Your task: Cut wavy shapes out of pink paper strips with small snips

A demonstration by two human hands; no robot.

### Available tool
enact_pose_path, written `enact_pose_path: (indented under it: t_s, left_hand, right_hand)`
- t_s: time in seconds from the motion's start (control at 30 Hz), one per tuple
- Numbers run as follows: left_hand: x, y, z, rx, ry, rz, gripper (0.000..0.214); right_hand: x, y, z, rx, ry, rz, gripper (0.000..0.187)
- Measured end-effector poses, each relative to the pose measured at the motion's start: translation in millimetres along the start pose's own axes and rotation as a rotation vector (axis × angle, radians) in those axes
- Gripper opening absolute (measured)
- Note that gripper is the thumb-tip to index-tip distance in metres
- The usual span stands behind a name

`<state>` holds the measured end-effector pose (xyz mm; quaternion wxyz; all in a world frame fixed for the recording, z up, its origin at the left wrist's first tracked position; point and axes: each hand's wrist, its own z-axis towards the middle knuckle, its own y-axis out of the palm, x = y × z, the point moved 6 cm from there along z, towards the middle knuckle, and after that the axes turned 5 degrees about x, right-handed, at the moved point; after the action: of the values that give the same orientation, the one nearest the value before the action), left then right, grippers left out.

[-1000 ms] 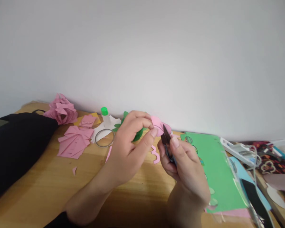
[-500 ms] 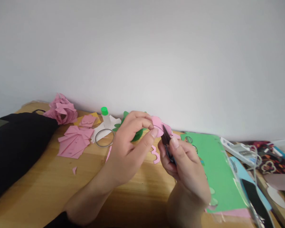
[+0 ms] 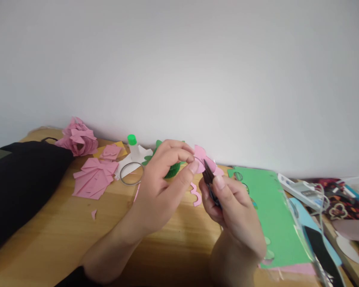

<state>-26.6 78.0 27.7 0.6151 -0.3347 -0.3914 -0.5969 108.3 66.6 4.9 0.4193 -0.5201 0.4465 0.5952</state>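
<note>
My left hand (image 3: 164, 183) pinches a small pink paper piece (image 3: 201, 154) between thumb and fingertips, held above the wooden table (image 3: 62, 235). My right hand (image 3: 230, 207) is closed around small black snips (image 3: 208, 175), whose blades meet the pink piece's lower edge. Behind my left hand a green paper shape (image 3: 172, 169) is partly hidden. A pink scalloped offcut (image 3: 196, 194) lies on the table between my hands.
Folded pink papers (image 3: 94, 177) and a crumpled pink paper flower (image 3: 77, 137) lie at left, by a black bag (image 3: 20, 183). A glue bottle with green cap (image 3: 133, 148), a tape ring (image 3: 132, 173), a green sheet (image 3: 272, 215) and clutter sit around.
The pink piece has turned slightly in my left fingers and the snips have shifted a little along its edge. Both hands stay in nearly the same place.
</note>
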Motion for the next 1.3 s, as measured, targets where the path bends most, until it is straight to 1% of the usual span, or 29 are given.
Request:
enact_pose_path:
  t_s: [0.63,0.97,1.3]
  left_hand:
    - [2.2,-0.8,0.1,0.016,0.031,0.016,0.015]
    - [1.5,-0.2,1.8,0.015,0.015,-0.002,0.015]
    - [1.3,-0.6,-0.3,0.013,0.016,0.002,0.016]
  right_hand:
    - [-0.9,-0.2,-1.5,0.010,0.011,-0.033,0.042]
    - [0.0,0.9,-1.6,0.000,0.019,-0.008,0.044]
    - [2.8,0.2,-1.0,0.010,0.041,-0.033,0.044]
